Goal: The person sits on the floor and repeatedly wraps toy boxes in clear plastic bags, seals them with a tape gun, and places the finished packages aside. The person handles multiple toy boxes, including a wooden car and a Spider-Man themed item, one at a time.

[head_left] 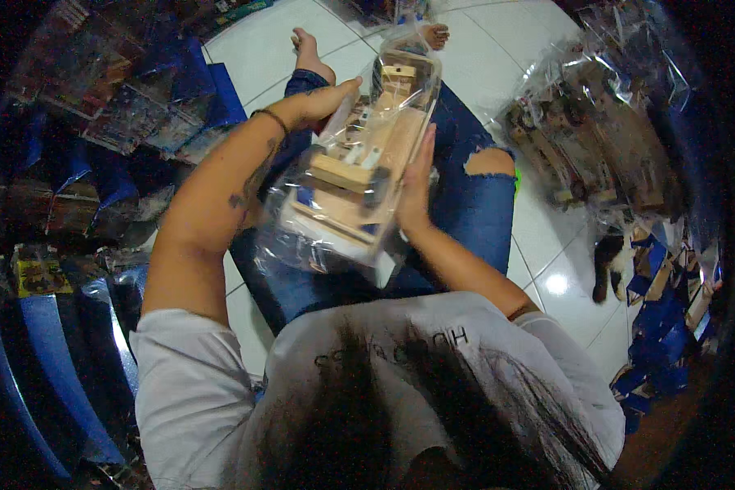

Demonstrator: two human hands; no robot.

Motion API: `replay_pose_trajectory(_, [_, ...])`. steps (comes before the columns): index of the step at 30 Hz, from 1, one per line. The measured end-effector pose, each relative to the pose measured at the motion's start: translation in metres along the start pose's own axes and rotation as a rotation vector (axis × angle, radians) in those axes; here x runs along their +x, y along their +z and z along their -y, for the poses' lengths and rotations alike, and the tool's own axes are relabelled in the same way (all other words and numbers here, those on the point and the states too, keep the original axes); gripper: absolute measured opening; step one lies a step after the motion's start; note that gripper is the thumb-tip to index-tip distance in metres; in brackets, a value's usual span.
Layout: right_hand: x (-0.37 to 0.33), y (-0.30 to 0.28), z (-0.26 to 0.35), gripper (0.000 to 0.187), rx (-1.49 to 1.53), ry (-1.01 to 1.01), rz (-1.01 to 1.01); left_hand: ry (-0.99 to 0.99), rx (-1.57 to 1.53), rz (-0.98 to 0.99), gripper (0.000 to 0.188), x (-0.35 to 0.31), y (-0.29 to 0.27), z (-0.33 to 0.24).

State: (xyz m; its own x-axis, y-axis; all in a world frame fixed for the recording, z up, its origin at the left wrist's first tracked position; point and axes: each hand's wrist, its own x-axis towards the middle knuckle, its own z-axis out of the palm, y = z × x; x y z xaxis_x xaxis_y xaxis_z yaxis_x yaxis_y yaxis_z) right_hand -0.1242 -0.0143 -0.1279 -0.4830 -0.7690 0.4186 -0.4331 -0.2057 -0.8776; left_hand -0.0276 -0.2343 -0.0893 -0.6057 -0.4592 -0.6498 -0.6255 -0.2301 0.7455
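Note:
Above my lap I hold a wooden toy truck (pixel 396 131) inside a clear plastic bag (pixel 273 233). It is pale wood with dark parts, and small white and blue pieces show through the film. My left hand (pixel 331 102) grips its upper left side, the thumb along the edge and the other fingers mostly hidden. Along the right side lies my right hand (pixel 416 184), its palm pressed to the bag and slightly blurred. The bag hangs loose and crumpled at the near end.
Bagged wooden toys (pixel 572 147) lie stacked on the right. A black and white furry animal (pixel 608 265) is beside a heap of blue and wooden pieces (pixel 657 327). Blue packages in clear film (pixel 49 327) line the left. White tiles (pixel 482 49) cover the floor.

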Motion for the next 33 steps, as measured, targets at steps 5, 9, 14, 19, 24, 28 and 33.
replay_pose_trajectory(5, [0.069,-0.065,0.012,0.075,0.986,0.809,0.256,0.243,-0.586,-0.065,0.096,-0.119,0.057,-0.001])
replay_pose_trajectory(9, [0.078,-0.079,0.031,0.079,1.071,0.766,0.428,0.754,-0.194,-0.193,0.076,-0.177,0.121,0.031])
replay_pose_trajectory(14, [0.072,-0.067,0.036,0.079,0.866,0.932,0.260,0.565,-0.706,-0.122,0.062,-0.181,0.144,0.034])
replay_pose_trajectory(19, [0.151,-0.080,0.088,0.075,-0.036,-0.021,0.557,0.629,-0.427,-0.294,0.052,-0.184,0.155,0.036])
replay_pose_trajectory(24, [0.228,-0.084,0.142,0.053,-0.055,-0.060,0.549,0.736,-0.425,-0.441,0.069,-0.177,0.140,0.046])
replay_pose_trajectory(28, [0.186,-0.090,0.122,0.060,0.020,-0.344,0.531,0.877,0.083,-0.840,0.069,-0.159,0.092,-0.010])
replay_pose_trajectory(33, [0.157,-0.077,0.084,0.048,-0.011,-0.032,0.845,0.908,0.392,-0.655,0.057,-0.158,0.072,-0.085])
